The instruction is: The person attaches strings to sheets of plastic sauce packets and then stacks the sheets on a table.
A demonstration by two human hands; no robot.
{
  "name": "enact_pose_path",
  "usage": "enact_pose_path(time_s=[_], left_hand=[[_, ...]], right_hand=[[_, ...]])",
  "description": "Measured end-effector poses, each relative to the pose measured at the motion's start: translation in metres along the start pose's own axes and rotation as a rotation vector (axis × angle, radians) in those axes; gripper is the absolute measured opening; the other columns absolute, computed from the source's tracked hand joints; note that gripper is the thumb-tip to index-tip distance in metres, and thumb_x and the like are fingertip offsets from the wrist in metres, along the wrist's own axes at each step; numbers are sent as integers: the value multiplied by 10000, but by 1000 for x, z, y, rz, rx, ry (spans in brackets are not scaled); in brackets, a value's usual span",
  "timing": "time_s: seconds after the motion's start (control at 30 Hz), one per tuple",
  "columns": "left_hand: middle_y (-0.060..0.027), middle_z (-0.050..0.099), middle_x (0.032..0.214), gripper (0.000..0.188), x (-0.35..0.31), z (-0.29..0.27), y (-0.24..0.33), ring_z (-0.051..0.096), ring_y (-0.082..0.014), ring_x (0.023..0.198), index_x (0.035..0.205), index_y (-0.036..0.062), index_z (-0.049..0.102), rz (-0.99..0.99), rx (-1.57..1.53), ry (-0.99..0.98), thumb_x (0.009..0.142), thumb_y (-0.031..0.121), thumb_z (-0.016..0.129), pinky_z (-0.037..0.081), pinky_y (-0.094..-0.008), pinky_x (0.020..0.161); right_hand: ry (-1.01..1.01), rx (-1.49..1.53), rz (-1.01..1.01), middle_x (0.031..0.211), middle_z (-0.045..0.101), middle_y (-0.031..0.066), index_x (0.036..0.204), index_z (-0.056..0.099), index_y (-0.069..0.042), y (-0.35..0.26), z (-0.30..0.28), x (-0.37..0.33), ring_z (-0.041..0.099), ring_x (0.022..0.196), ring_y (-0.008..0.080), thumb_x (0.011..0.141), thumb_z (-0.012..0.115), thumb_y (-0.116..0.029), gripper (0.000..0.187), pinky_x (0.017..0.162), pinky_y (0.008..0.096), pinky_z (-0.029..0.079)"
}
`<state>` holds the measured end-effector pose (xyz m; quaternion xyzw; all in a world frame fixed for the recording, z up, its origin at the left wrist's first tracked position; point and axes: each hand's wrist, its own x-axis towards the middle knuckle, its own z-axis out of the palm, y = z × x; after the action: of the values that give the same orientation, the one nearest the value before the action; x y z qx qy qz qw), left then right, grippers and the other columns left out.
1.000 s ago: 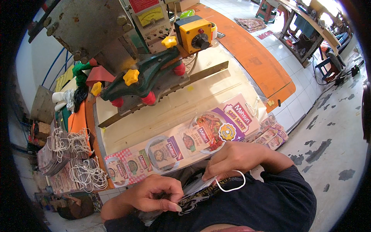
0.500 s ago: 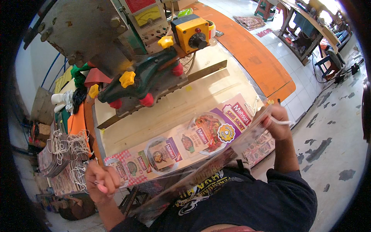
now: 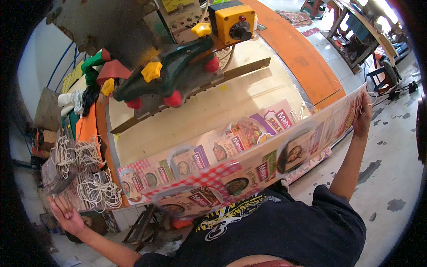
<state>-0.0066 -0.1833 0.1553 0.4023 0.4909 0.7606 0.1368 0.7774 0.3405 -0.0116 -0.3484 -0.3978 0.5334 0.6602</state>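
Note:
My right hand (image 3: 365, 116), out at the far right, is closed on one end of a long printed banner (image 3: 291, 158) with food pictures and a red-checked end. The banner slants across in front of my body, its other end free near my lap. A white cord shows by my right fingers. My left hand (image 3: 67, 216) is off to the left, fingers stretched out with nothing in them, close to a stack of printed sheets. Another printed banner (image 3: 182, 163) lies on the pale work board (image 3: 155, 135), partly hidden by the held one.
Above the board stands a press with a dark green arm (image 3: 173, 75), yellow knobs, a metal bar (image 3: 191, 95) and a yellow control box (image 3: 232, 24). At left are stacked printed pieces with white cords (image 3: 100, 191). An orange tabletop (image 3: 302, 51) curves behind.
My right hand has moved outward to the right with the banner, which now stretches in front of me. My left hand has swung left and its fingers have opened.

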Motion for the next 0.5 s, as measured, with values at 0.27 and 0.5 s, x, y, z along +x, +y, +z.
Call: enact_pose_path(time_s=[0.27,0.5], left_hand=[[-5,502,600,512,-45,19,23,466,-68,373,884,-16,541,-472,630,-298,876,422,807,338,-200,352],[-176,737,746,439,-54,51,28,710,-193,550,800,-31,716,-385,574,-667,935,387,726,559,-261,531]], right_hand=[[-303,5,282,1280,670,76,1320,605,1,13,40,-9,657,1140,168,1072,533,-251,361,992,337,535],[-304,-98,398,1247,674,106,1356,562,8,19,115,-35,680,1085,164,1079,510,-238,373,918,327,576]])
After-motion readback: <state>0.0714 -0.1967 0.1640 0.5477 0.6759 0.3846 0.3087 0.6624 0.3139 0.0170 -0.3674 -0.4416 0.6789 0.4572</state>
